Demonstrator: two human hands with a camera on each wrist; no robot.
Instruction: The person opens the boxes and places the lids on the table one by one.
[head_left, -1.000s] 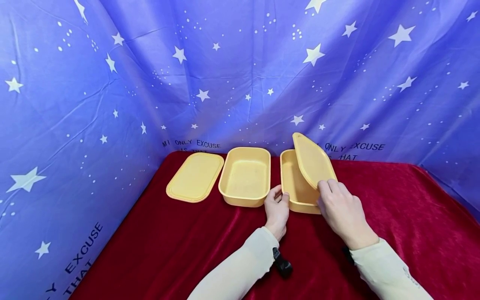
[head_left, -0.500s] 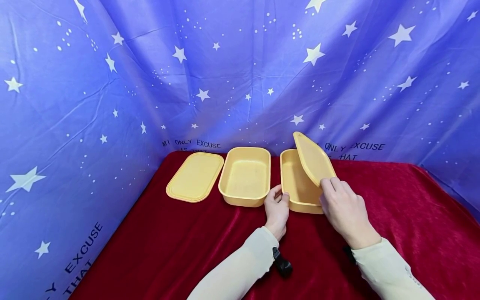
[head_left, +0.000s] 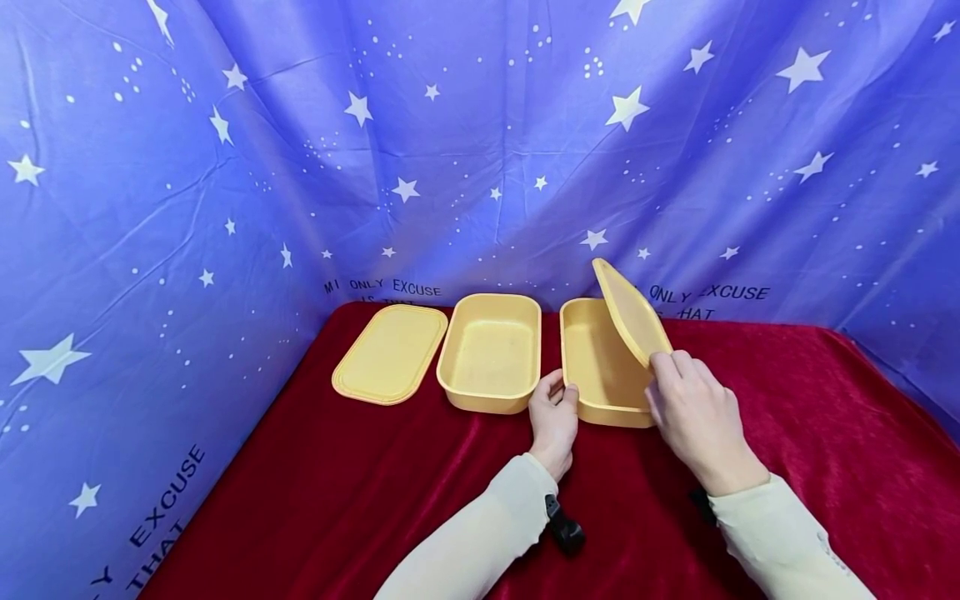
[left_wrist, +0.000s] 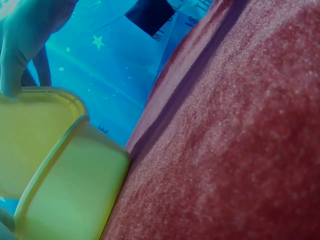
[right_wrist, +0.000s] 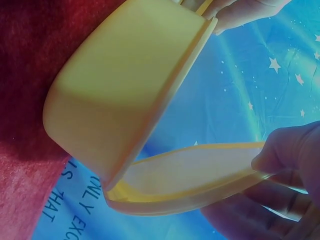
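A yellow rectangular food container [head_left: 600, 358] stands uncovered on the cloth, its hollow facing up. My right hand [head_left: 697, 417] pinches the near edge of its yellow lid [head_left: 633, 312], thumb on the inner face and fingers behind. The lid is tipped up steeply along the container's right side, and in the right wrist view its far part meets the container's rim. My left hand [head_left: 553, 421] holds the container's near left corner, with the thumb at the front and fingers along the left wall. To the left sits a second yellow container [head_left: 491, 354], also uncovered.
Another yellow lid [head_left: 390, 354] lies flat at the far left. Dark red velvet cloth [head_left: 420, 508] covers the table. A blue curtain [head_left: 480, 150] with white stars hangs close behind the containers and along the left side.
My right hand has moved slightly to the right, tilting the lid more upright and uncovering more of the container's inside. My left hand and the other pieces have stayed put.
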